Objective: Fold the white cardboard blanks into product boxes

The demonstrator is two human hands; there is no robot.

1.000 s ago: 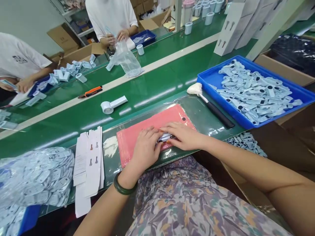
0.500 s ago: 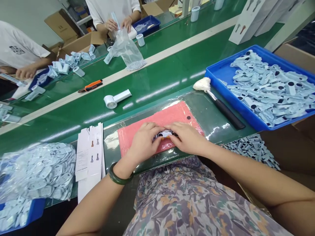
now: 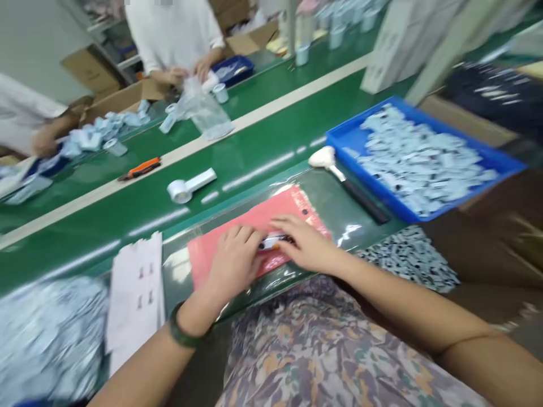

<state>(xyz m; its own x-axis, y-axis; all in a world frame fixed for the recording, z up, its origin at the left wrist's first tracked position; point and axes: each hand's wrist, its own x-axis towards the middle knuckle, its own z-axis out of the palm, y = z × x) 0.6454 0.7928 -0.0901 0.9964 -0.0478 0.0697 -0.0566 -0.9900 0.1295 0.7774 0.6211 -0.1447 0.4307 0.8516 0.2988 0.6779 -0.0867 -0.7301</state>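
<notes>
A small light-blue plastic part with a dark round spot lies low over the pink mat. My right hand holds its right end between thumb and fingers, which cover much of it. At its left end is my left hand, fingers stretched and thumb apart; whether the fingertips touch the part is blurred. A small black disc rests on the mat's upper right. Beyond the mat sits a mallet with a pale, wrapped-looking head and black handle.
On the right, a blue tray holds many light-blue parts. Left are printed white sheets and a bag of parts. A pale-blue handled piece and orange-handled pliers lie ahead. Two co-workers sit across the green bench.
My left hand has loosened from the part's left end, its thumb drawing away. My right hand still holds the right end. The whole view has shifted and blurred.
</notes>
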